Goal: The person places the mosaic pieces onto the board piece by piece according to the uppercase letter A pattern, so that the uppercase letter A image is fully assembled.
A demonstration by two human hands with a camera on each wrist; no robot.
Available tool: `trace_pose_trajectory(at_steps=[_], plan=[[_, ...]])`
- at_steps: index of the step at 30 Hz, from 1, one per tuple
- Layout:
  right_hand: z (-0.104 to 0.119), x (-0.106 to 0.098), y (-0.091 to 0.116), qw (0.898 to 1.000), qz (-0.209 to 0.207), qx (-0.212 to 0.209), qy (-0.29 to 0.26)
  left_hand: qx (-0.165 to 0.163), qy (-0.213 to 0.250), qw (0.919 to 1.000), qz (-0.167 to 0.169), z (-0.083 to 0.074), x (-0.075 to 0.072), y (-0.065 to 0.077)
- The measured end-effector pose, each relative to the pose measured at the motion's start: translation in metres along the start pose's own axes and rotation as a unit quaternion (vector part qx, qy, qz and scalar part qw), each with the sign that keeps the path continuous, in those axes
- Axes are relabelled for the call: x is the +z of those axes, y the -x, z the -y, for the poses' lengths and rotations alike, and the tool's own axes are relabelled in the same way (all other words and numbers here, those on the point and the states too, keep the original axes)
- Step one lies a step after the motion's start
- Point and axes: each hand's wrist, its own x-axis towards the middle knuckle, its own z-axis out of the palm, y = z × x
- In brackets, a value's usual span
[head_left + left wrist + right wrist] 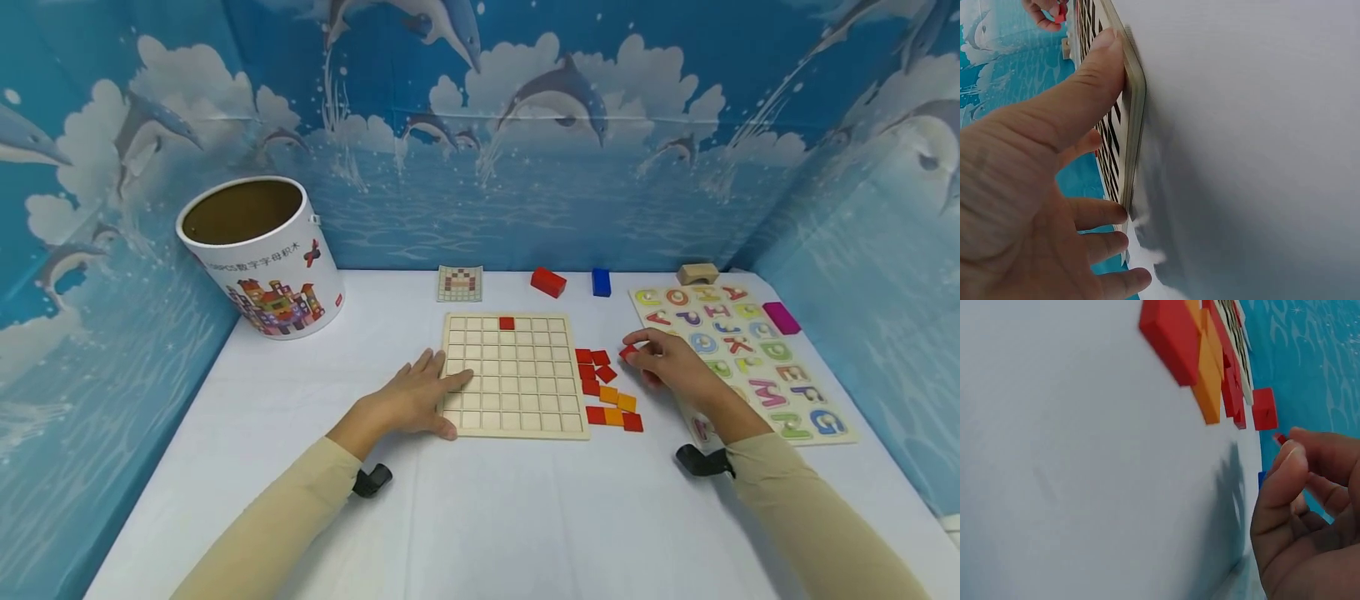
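Observation:
A square wooden grid board [510, 377] lies flat on the table, with one red tile [507, 323] in its top row. My left hand [420, 394] rests on the board's left edge with its fingers spread and fairly straight. In the left wrist view, the thumb [1094, 72] lies along the board's rim. My right hand [671, 367] pinches a small red tile [627, 352] between thumb and forefinger, raised off the table. Just left of that hand, several loose red tiles [591, 387] and orange tiles [608, 394] lie beside the board's right edge.
A pattern card [460, 284] sits behind the board. Along the back stand a red block [548, 282], a blue block [601, 282] and a wooden block [697, 274]. An alphabet board [750, 358] lies at right near a magenta block [782, 318]; a white bucket [270, 275] stands back left.

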Motion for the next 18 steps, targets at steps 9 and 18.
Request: trace_pose_trajectory(at_steps=[9, 18], plan=[[0.039, 0.017, -0.030, 0.981, 0.018, 0.019, -0.193, 0.001, -0.020, 0.9998, -0.003, 0.001, -0.002, 0.000], [0.095, 0.076, -0.074, 0.980, 0.079, -0.002, -0.182, -0.008, -0.058, 0.9983, 0.010, -0.003, -0.007, 0.000]])
